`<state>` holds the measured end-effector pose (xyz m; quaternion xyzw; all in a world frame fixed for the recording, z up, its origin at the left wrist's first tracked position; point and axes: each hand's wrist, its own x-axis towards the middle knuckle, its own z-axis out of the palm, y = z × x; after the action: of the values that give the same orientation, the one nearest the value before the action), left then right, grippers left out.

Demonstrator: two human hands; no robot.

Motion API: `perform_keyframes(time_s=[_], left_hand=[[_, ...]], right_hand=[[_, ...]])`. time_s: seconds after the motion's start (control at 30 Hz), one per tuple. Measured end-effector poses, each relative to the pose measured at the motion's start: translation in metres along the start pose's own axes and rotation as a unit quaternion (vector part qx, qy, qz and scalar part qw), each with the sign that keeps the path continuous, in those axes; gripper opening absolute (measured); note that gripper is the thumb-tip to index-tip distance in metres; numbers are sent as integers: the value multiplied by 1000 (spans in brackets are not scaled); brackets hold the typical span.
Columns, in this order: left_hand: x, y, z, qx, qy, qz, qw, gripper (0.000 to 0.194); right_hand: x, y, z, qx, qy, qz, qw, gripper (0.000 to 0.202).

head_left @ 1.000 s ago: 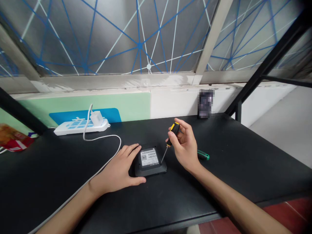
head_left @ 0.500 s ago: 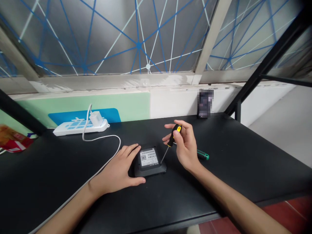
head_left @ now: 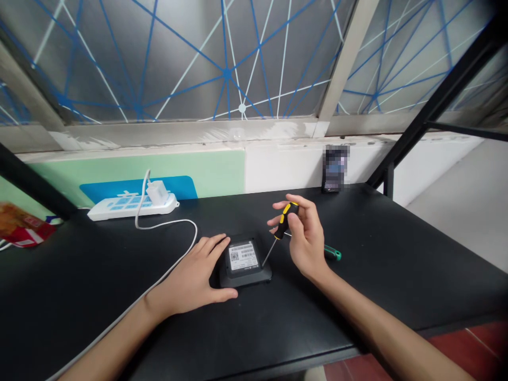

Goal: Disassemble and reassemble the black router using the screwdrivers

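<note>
A black and yellow screwdriver [head_left: 283,225] tilts, tip on a dark device [head_left: 245,278] lying label [head_left: 246,257] up.

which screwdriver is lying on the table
The green-handled screwdriver, partly hidden by the right hand; the yellow-and-black screwdriver is held in that hand, tip down.

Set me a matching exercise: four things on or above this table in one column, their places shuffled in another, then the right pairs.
Things:
1. Yellow-and-black screwdriver
2. Green-handled tool
3. White power strip
4. Black labelled device

Places:
A. At the back of the table, with a white plug in it
B. Lying by the left hand
C. Held in the right hand
D. Lying partly hidden behind the right hand

Pairs: 1-C, 2-D, 3-A, 4-B.
</note>
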<state>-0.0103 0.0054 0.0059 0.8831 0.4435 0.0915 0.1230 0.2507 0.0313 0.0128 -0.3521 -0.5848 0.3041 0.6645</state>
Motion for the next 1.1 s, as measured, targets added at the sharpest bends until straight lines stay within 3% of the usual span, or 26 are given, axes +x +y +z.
perform_keyframes(time_s=[0.17, 0.43, 0.77, 1.1], left_hand=[[-1, -2, 1, 4, -4, -1, 1000, 98], [-1, -2, 2, 6, 5, 8, 1000, 97], [-2, -2, 1, 6, -1, 0, 1000, 98], [-1, -1, 2, 4, 8, 5, 1000, 97]], right_hand=[[-1, 0, 0, 21, -9, 7, 1000, 26], [0, 1, 0, -45, 25, -6, 999, 26], [-2, -3, -1, -10, -4, 8, 1000, 30], [1, 0, -2, -115, 27, -33, 992, 29]])
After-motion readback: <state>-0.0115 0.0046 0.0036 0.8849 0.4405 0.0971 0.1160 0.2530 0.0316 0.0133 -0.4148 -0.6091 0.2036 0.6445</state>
